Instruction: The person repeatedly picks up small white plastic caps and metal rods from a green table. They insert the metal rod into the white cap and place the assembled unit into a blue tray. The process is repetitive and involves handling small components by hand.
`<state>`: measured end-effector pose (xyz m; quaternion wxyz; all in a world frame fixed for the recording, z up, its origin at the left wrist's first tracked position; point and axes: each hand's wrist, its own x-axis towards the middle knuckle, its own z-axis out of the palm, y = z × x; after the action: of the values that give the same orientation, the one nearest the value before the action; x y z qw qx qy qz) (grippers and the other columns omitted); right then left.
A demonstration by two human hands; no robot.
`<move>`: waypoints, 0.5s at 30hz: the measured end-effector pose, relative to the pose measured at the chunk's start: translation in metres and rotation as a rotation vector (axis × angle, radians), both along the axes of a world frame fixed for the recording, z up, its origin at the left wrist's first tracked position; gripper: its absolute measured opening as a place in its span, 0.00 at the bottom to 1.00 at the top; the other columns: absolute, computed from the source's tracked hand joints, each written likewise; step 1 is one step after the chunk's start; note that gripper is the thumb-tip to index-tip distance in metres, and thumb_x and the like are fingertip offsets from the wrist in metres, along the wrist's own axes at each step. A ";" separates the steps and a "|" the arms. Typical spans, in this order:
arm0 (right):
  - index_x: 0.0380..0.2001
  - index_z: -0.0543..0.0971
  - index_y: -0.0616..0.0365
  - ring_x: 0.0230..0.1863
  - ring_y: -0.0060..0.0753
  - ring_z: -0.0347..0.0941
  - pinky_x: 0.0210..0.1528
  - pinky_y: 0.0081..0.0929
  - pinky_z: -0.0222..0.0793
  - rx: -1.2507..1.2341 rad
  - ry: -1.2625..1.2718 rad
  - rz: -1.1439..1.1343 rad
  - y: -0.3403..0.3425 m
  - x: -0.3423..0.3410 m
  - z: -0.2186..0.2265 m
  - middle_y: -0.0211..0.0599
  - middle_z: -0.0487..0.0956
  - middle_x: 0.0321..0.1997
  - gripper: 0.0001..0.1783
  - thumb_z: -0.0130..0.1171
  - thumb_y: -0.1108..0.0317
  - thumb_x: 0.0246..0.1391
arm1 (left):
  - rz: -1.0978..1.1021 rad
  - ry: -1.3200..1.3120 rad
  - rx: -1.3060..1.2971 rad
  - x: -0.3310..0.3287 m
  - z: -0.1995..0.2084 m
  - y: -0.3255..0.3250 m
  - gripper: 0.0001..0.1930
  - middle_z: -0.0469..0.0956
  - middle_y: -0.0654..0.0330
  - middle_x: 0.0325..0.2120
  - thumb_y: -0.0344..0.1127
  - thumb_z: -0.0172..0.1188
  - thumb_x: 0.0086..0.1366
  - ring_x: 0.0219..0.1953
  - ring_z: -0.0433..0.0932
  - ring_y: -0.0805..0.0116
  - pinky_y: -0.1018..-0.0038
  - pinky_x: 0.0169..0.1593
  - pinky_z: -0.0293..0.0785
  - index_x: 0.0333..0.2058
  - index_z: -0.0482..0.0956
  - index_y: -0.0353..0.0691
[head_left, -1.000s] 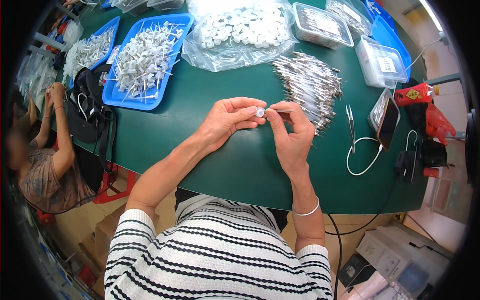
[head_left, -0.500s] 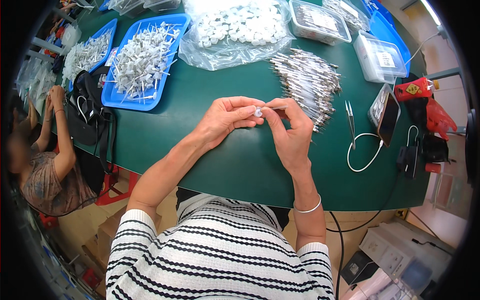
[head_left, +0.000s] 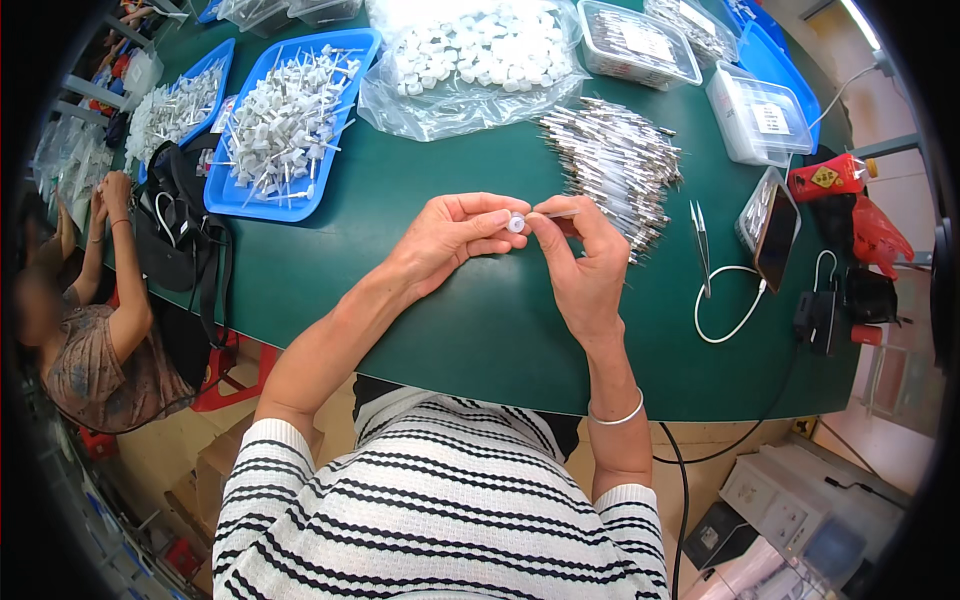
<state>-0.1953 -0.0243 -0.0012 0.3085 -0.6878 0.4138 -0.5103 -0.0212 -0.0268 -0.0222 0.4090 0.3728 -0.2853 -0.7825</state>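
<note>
Over the middle of the green table, my left hand (head_left: 455, 232) pinches a small white plastic cap (head_left: 516, 223) between thumb and fingers, with its round end showing. Close against it, my right hand (head_left: 582, 245) is closed on a thin, pale rod (head_left: 562, 213), which lies between thumb and forefinger. The fingertips of both hands nearly meet at the cap. Whether the rod's tip sits in the cap is hidden by the fingers. Just beyond my right hand lies a pile of thin rods with metal ends (head_left: 615, 165).
A blue tray (head_left: 212, 185) holds white caps with rods. A clear bag (head_left: 390, 105) of white caps lies at the back. Tweezers (head_left: 700, 245), a white cable (head_left: 712, 338), a phone (head_left: 777, 250) and plastic boxes (head_left: 640, 45) are to the right. Another person (head_left: 110, 330) sits at left.
The white cap has turned slightly in my left fingers, so its round face shows more. Both hands have otherwise hardly moved.
</note>
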 end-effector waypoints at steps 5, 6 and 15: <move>0.30 0.76 0.62 0.23 0.27 0.73 0.26 0.22 0.68 0.001 -0.006 -0.012 0.000 0.001 0.001 0.35 0.76 0.27 0.05 0.62 0.77 0.48 | -0.001 0.013 0.004 0.000 -0.001 0.000 0.14 0.79 0.55 0.36 0.31 0.55 0.64 0.36 0.80 0.72 0.81 0.43 0.78 0.46 0.74 0.28; 0.30 0.76 0.63 0.23 0.27 0.72 0.26 0.22 0.68 -0.003 -0.006 -0.015 0.000 0.001 0.001 0.35 0.76 0.27 0.05 0.62 0.77 0.48 | -0.001 0.012 0.004 0.000 -0.001 0.000 0.14 0.79 0.55 0.35 0.31 0.55 0.64 0.36 0.80 0.72 0.82 0.43 0.78 0.46 0.74 0.28; 0.29 0.76 0.62 0.23 0.27 0.73 0.25 0.22 0.68 -0.018 0.009 -0.018 0.001 0.001 0.000 0.36 0.76 0.26 0.05 0.62 0.77 0.47 | 0.006 0.006 -0.001 0.000 0.000 0.000 0.14 0.79 0.56 0.35 0.31 0.55 0.64 0.36 0.80 0.72 0.81 0.42 0.78 0.46 0.74 0.29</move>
<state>-0.1945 -0.0236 -0.0010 0.2960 -0.6891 0.4166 -0.5138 -0.0215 -0.0263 -0.0220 0.4122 0.3713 -0.2834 -0.7823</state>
